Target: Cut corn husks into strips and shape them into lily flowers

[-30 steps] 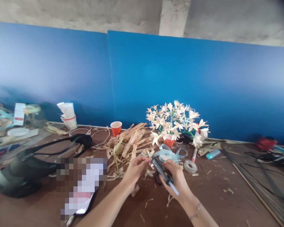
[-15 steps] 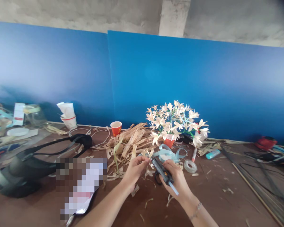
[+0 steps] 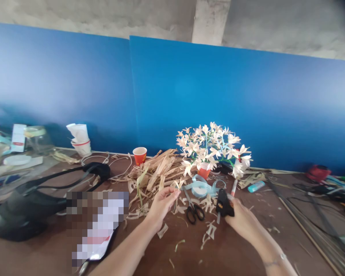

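Note:
My left hand (image 3: 161, 203) pinches a small pale husk flower (image 3: 178, 184) between thumb and fingers, held a little above the brown table (image 3: 247, 249). My right hand (image 3: 241, 218) is out to the right, closed around a black glue gun (image 3: 223, 203) standing nozzle-down on the table. Black-handled scissors (image 3: 194, 209) lie between the two hands. Behind them a bunch of white husk flowers (image 3: 211, 147) stands in an orange cup (image 3: 203, 170), with a light blue ribbon (image 3: 201, 188) in front of it.
A heap of dried corn husks (image 3: 158, 168) lies behind my left hand. A red paper cup (image 3: 139, 155), stacked white cups (image 3: 80, 140), a black helmet (image 3: 25, 211), a marker (image 3: 234, 188) and thin sticks (image 3: 310, 226) at right surround the work spot. A blue wall closes the back.
My right hand has swung the glue gun away from the flower to the right and set it nozzle-down on the table, uncovering the scissors. My left hand still holds the flower.

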`<state>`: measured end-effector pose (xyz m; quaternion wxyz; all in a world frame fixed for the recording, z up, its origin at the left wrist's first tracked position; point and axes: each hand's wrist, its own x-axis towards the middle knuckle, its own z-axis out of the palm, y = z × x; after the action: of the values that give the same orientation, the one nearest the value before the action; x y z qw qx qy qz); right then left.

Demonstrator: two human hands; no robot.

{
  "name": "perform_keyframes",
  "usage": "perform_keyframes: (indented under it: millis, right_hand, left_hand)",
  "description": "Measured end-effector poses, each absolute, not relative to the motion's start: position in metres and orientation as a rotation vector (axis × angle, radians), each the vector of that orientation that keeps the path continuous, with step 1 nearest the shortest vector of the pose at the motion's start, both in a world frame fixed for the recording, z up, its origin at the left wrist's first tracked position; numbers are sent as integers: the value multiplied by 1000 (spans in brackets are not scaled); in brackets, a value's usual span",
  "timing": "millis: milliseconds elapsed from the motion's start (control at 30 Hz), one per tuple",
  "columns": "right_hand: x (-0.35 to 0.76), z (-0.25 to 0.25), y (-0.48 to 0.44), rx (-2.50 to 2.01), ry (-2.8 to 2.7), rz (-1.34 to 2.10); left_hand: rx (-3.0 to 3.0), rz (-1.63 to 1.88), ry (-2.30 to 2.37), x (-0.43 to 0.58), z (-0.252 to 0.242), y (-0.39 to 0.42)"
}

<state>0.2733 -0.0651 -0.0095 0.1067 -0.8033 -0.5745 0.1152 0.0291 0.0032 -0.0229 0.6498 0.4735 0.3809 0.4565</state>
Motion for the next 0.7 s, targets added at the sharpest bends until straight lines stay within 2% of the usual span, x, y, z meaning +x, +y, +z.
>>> perform_keyframes:
  millis: [200,300,367,533,700]
  right_hand:
    - [287,-17,-74,-2596,-1620,217]
    - [267,-8,-72,-2567,-1595,-156]
    - [244,-3,-65,-2316,-1721,-331]
    - [186,-12,-35,-1619,-2267,-7]
    - [170,-27,-19,-1663,-2325,106]
  left_hand:
    - [1062,1050,892,29,-22,3]
    - [1054,1056,892,29,-20,2]
    - [1044,1065,906,29,-19,2]
    - [1082,1103,915,28,-22,5]
    - [1110,1103,913,26,-21,5]
